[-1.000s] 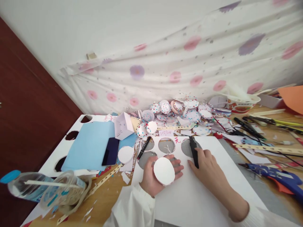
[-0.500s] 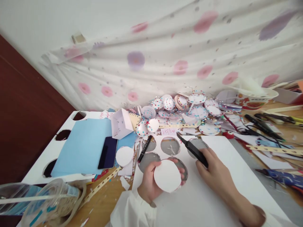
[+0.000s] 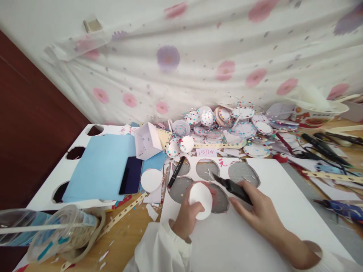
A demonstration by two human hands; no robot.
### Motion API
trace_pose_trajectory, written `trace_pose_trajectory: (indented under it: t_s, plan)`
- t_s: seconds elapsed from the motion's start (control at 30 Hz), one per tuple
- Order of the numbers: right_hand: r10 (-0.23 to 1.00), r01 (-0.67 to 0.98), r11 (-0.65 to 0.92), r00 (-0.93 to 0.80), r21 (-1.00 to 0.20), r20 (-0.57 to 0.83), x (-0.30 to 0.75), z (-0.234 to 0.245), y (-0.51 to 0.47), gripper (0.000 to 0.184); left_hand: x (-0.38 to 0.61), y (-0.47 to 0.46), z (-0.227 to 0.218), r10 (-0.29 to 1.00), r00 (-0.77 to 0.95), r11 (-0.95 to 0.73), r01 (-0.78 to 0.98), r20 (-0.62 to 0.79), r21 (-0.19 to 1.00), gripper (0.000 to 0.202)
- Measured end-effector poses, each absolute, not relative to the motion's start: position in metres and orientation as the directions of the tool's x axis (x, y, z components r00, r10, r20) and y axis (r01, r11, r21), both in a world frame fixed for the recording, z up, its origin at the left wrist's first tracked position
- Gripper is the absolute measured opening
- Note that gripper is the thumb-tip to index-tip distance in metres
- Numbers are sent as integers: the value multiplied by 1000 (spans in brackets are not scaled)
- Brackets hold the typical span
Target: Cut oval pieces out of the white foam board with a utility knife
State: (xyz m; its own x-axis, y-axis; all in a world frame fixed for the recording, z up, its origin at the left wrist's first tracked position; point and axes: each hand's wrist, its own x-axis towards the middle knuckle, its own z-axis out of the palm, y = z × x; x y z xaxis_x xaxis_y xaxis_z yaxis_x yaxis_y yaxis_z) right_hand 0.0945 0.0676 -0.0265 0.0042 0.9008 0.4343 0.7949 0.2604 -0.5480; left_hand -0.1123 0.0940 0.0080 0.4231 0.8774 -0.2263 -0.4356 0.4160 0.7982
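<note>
My left hand (image 3: 187, 215) is closed on a white paper disc (image 3: 200, 200), holding it just above a round hole in the big white sheet (image 3: 255, 226). My right hand (image 3: 255, 211) grips a black craft knife (image 3: 231, 187), whose tip points left toward the disc and lies over the same hole. The sheet has several round holes (image 3: 244, 173) cut along its far edge. Both wrists wear white sleeves.
A heap of dotted paper circles (image 3: 224, 128) lies behind the sheet. A black marker (image 3: 176, 172), a loose white disc (image 3: 151, 180), a dark phone (image 3: 131, 180) on blue paper (image 3: 99, 166), a folded paper box (image 3: 147, 142), a tape roll (image 3: 68, 236), scissors (image 3: 323, 149) and a blue glue gun (image 3: 340, 207) surround it.
My left hand lifted the white disc out of the hole and tilted it up. My right hand swung the knife from pointing away to pointing left, beside the disc.
</note>
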Motion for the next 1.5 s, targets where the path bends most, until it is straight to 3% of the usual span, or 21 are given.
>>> trace_pose_trajectory:
  t_s: [0.1, 0.17, 0.23, 0.57, 0.8, 1.03, 1.27, 1.4, 1.5]
  plan:
    - [854, 770, 425, -167, -477, 492, 91, -25, 64, 17, -110, 89, 9, 947, 322, 91, -245, -7, 965, 44]
    - [824, 748, 503, -264, -433, 501, 88, -22, 63, 17, -108, 87, 6, 933, 343, -70, -133, 113, 989, 34]
    - [798, 737, 549, -322, -394, 509, 85, -19, 62, 20, -106, 88, 1, 920, 363, -111, -115, 146, 987, 28]
    - [740, 767, 582, -362, -271, 566, 84, -12, 65, 29, -107, 87, -1, 911, 397, -92, -59, 107, 994, 30]
    - [773, 796, 523, -292, -305, 563, 86, -18, 66, 28, -110, 86, -3, 900, 434, -19, -79, 52, 997, 43]
    - [780, 773, 535, -296, -341, 552, 85, -15, 65, 27, -108, 85, -1, 903, 427, -9, -85, 44, 996, 34]
    - [759, 779, 549, -312, -303, 572, 86, -11, 63, 28, -106, 85, 0, 887, 454, -57, -70, 82, 996, 38]
    - [777, 822, 480, -236, -306, 584, 95, -18, 65, 24, -110, 81, -14, 932, 358, -36, -39, 48, 999, 44]
    - [810, 887, 308, -56, -343, 583, 105, -25, 69, 23, -112, 80, -18, 952, 305, -11, -7, 13, 1000, 48]
